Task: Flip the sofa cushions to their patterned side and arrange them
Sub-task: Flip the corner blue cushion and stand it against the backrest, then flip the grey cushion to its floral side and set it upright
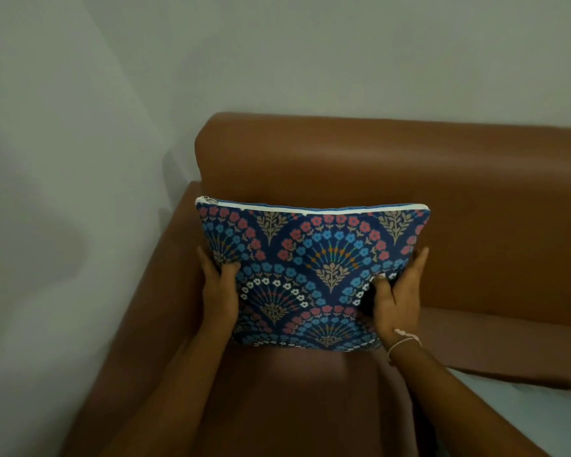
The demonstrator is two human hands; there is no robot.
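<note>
Your left hand [220, 288] & right hand [398, 296] clamp the blue floral-patterned square cushion [310, 275] by its sides, thumbs pressed on front, upright on the brown leather sofa [475, 209].

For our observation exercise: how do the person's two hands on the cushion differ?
The left hand is bare at the wrist; the right hand has a thin bracelet. The left hand grips the cushion at its left edge, the right hand at its right edge. Both press a thumb onto the patterned face.
</note>
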